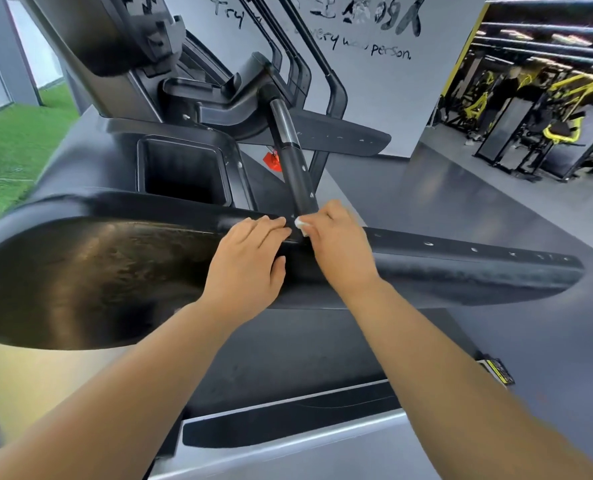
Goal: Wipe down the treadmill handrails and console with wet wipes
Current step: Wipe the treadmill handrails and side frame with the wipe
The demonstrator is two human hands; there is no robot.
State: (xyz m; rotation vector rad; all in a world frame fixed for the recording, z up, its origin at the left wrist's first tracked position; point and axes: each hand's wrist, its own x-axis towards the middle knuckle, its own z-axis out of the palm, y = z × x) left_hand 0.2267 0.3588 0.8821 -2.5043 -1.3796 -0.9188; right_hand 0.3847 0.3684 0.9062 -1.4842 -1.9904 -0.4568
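A wide black treadmill handrail (pixel 461 268) runs across the middle of the view. A black and silver grip bar (pixel 289 147) slopes down from the console (pixel 121 39) at the top left and meets the rail. My right hand (pixel 340 244) holds a small white wet wipe (pixel 301 225) against the rail, right at the foot of that bar. My left hand (pixel 250 261) lies on the rail just left of it, fingers straight on top and thumb down the near side. Most of the wipe is hidden under my right fingers.
A deep black cup holder (pixel 184 171) sits behind the rail. A red tag (pixel 272 161) hangs beside the grip bar. Below my arms lie the treadmill deck (pixel 288 362) and a grey side rail (pixel 288 445). Yellow gym machines (pixel 561 126) stand at the far right, green turf (pixel 14 140) at the left.
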